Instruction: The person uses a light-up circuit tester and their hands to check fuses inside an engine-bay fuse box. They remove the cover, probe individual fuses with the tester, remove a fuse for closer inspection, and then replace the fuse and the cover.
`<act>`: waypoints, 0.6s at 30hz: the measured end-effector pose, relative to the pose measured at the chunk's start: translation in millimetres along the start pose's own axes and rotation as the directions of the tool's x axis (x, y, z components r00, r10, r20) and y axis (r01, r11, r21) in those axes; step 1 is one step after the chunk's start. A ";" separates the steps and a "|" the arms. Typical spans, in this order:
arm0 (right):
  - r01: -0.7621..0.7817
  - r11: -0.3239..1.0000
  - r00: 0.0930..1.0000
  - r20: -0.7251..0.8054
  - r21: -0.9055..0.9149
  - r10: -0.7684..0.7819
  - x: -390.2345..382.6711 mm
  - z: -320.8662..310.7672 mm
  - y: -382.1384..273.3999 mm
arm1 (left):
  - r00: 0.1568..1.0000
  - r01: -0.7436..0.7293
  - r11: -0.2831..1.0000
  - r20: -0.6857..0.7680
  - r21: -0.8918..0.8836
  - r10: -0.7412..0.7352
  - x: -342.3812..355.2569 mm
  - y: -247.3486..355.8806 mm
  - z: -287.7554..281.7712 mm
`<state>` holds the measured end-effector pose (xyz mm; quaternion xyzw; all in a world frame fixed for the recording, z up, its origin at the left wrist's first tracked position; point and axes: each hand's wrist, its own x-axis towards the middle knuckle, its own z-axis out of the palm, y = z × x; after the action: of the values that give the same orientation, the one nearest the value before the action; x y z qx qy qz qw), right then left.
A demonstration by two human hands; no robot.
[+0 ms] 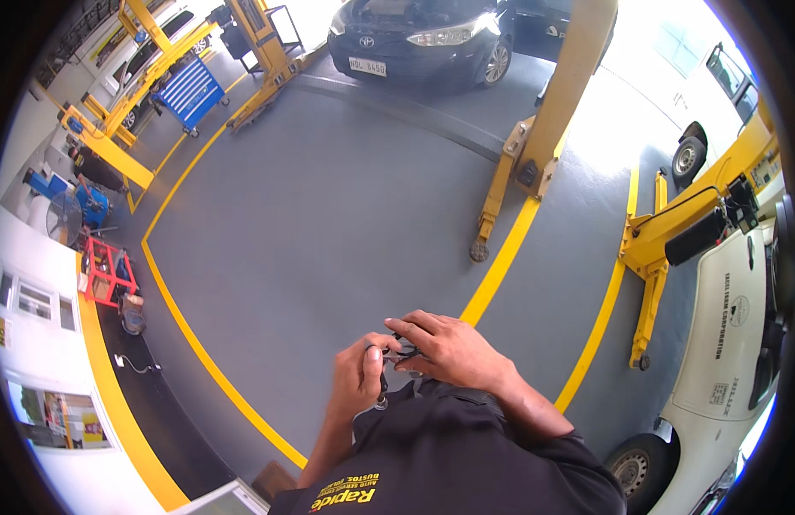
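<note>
In front of my waist, both hands come together over a thin, black, looped thing (403, 350) that looks like a cord or strap; its kind is hard to tell. My left hand (361, 373) is closed on it, thumb up. From the same hand hangs a dark piece with a metal-looking end (382, 401), close to my dark shirt (449, 455). My right hand (457, 350) reaches in from the right, its fingers bent around the other side of the black thing. The fingertips hide part of it.
Grey floor (311, 215) with yellow lines spreads ahead. A yellow lift post (556, 94) stands ahead right, its arm (496, 193) low. A dark car (414, 47) is beyond, a white vehicle (715, 335) right. A blue tool cabinet (191, 94) and red cart (108, 273) stand left.
</note>
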<state>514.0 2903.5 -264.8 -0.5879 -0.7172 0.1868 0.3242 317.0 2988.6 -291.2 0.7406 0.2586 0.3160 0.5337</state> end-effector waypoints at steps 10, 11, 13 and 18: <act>-0.036 0.993 0.998 -0.051 0.111 0.042 229.1 -127.6 171.8 | 0.918 0.080 0.972 -0.363 -0.222 -0.159 272.3 -58.2 -46.7; -0.100 0.981 0.991 -0.071 0.166 0.113 251.1 -139.8 188.7 | 0.903 0.072 0.970 -0.398 -0.232 -0.162 296.3 -73.2 -54.3; -0.217 0.938 0.961 -0.112 0.270 0.254 295.1 -159.4 230.4 | 0.871 0.045 0.968 -0.464 -0.246 -0.159 345.6 -108.9 -71.8; -0.423 0.896 0.851 -0.279 0.134 0.444 393.1 -214.3 348.6 | 0.858 0.140 0.923 -0.420 -0.359 -0.294 499.1 -156.1 -99.4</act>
<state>873.8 3341.7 -240.3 -0.7447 -0.5011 0.1868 0.3991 568.5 3456.7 -321.4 0.5133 0.4081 0.4589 0.5995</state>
